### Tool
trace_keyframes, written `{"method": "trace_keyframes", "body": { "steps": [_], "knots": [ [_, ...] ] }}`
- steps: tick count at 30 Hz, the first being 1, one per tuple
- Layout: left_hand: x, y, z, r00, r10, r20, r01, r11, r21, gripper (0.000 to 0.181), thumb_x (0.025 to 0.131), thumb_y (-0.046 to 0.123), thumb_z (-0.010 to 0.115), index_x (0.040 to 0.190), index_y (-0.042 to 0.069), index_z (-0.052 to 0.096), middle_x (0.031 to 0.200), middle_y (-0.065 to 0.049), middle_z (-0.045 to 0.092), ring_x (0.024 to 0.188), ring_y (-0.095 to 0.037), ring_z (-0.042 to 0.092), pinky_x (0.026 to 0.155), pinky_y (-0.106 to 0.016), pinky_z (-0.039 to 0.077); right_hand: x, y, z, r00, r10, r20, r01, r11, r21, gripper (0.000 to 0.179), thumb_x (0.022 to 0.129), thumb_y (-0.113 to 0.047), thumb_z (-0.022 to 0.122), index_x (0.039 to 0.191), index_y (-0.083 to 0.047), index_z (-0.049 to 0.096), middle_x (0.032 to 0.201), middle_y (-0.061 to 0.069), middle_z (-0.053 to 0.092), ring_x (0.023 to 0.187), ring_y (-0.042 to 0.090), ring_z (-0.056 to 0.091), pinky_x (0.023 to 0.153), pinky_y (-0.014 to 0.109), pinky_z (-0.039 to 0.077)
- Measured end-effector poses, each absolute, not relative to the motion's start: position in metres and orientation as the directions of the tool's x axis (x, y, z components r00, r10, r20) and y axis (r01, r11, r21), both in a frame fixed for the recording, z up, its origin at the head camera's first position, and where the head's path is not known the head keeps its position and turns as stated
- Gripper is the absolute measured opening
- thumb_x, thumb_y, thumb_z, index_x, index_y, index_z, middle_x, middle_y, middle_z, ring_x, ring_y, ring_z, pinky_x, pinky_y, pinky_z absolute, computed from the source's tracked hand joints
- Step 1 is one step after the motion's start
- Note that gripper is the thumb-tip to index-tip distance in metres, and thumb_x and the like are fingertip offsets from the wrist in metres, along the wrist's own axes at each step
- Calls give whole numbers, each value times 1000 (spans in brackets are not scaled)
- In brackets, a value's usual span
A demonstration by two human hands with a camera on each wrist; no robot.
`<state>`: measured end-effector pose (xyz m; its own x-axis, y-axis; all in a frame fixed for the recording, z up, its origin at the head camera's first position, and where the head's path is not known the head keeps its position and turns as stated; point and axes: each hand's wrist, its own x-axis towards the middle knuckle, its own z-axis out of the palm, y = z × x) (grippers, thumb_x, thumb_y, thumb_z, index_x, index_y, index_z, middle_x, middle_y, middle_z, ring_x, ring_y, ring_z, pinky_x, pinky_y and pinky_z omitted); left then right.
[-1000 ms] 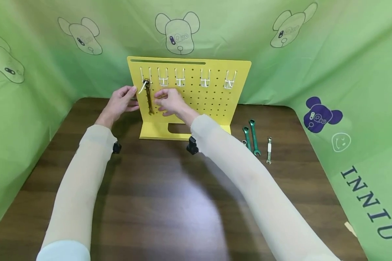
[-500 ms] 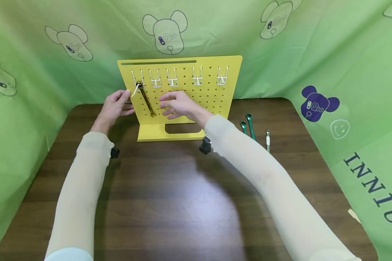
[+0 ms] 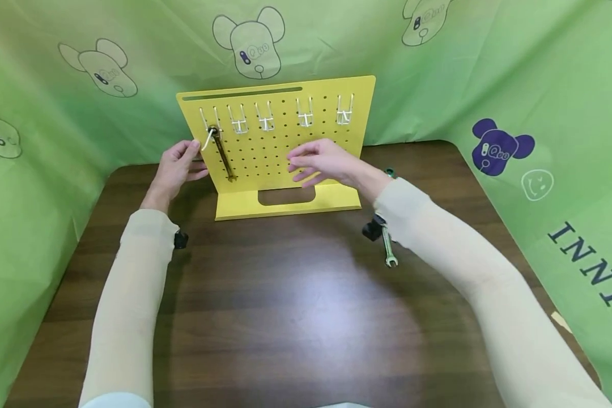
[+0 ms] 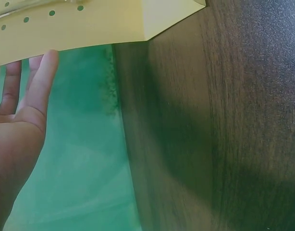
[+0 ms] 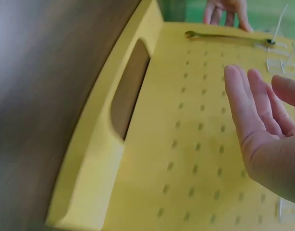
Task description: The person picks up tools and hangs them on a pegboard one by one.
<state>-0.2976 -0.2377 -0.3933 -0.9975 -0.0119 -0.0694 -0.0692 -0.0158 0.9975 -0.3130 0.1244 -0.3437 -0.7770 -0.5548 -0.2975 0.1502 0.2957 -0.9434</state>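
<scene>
A yellow pegboard [image 3: 257, 182] stands on the table, and a dark combination wrench [image 3: 223, 156] hangs by its ring end from the leftmost white hook [image 3: 208, 139]. At the board's left edge my left hand [image 3: 175, 169] grips it, thumb [image 4: 42, 79] at the front and the other fingers partly hidden behind. My right hand [image 3: 328, 162] is in front of the board's right half, fingers extended and slightly spread, holding nothing. Both the hanging wrench [image 5: 229, 37] and the left hand [image 5: 227, 10] show at the top of the right wrist view.
More white hooks [image 3: 267, 123] line the board's upper part, with nothing hanging on them. On the table at right, a green wrench [image 3: 389, 249] is partly covered by the right forearm. Green printed cloth [image 3: 158, 113] surrounds the dark wooden table [image 3: 265, 294].
My right hand has moved right, away from the hanging wrench, which swung out and back on its hook. My left hand stays at the board's edge. The head view has shifted.
</scene>
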Motion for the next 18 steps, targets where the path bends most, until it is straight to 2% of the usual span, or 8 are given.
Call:
{"method": "trace_keyframes", "body": {
  "steps": [7, 12, 18],
  "knots": [
    [-301, -241, -389, -998, -13, -56, -56, -28, 998, 33, 97, 42, 63, 110, 11, 64, 110, -7, 57, 94, -21, 65, 80, -29, 63, -300, 205, -345, -845, -449, -292, 118, 375, -919, 43, 104, -17, 62, 140, 3, 53, 127, 26, 62, 100, 35, 70, 86, 47, 62],
    [-304, -242, -389, -999, -17, -49, -48, -27, 998, 32, 97, 42, 65, 107, 12, 65, 107, -7, 57, 92, -22, 65, 77, -28, 63, -289, 265, -350, -883, -350, -313, 161, 399, -903, 46, 102, -18, 65, 141, 2, 50, 112, 12, 69, 90, 27, 72, 86, 47, 61],
    [-302, -240, -397, -998, -22, -55, -54, -44, 998, 30, 97, 41, 64, 105, 12, 64, 107, -8, 60, 92, -22, 66, 79, -29, 63, -276, 323, -370, -894, -253, -371, 235, 440, -867, 55, 100, -22, 69, 143, 1, 45, 102, -3, 70, 85, 21, 70, 80, 40, 64]
  ]
}}
